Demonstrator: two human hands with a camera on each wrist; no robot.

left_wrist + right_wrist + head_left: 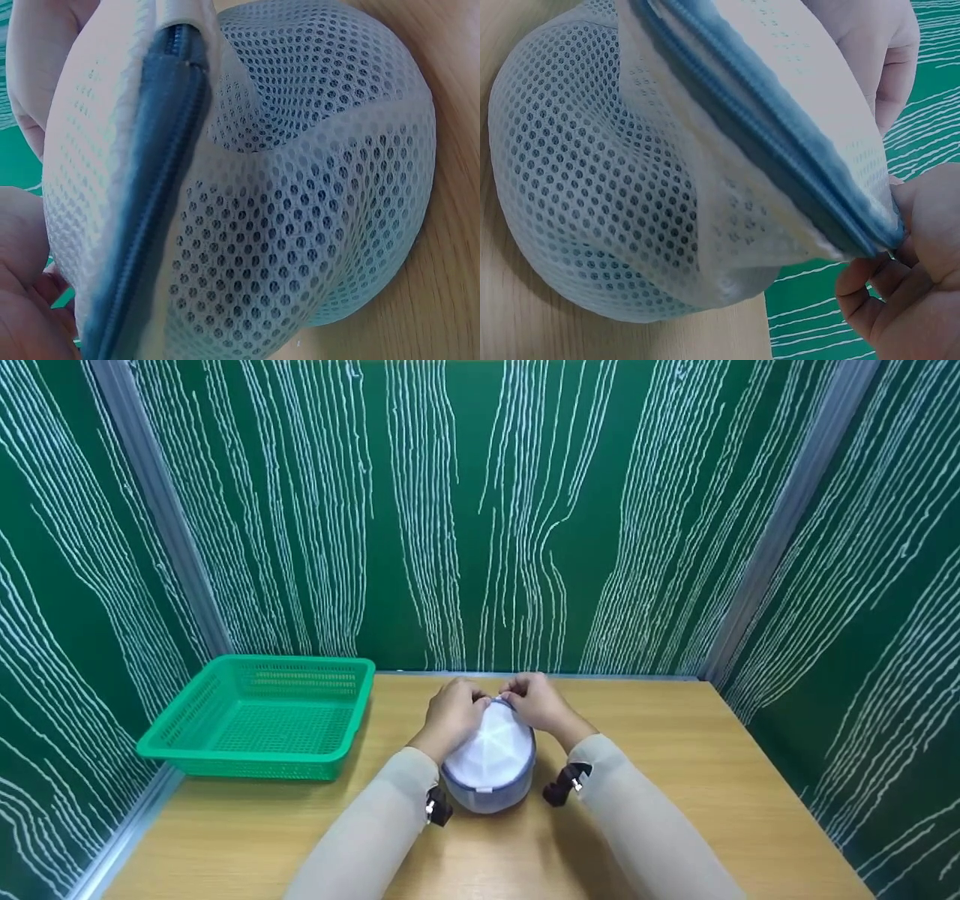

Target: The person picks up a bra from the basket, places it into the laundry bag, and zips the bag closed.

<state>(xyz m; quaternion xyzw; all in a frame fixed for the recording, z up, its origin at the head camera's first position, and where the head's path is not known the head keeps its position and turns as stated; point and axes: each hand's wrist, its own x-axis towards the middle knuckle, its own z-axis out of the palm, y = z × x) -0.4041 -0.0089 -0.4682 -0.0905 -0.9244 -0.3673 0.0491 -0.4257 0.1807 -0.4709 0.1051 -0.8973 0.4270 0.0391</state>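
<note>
A white mesh laundry bag, round with a flat panelled top, stands on the table in the head view. Its blue zipper runs around the top rim, and a small white fabric tab covers it on the near side. My left hand holds the far rim from the left, fingers curled and thumb on the edge. Opposite it, my right hand pinches the far rim at the zipper, fingertips close to the left ones. In the right wrist view, the right thumb and fingers grip the zipper's end.
A green plastic basket stands at the left back of the wooden table. Green walls with white wavy lines enclose the table at the back and sides. Dark wrist cameras sit on the cuffs beside the bag.
</note>
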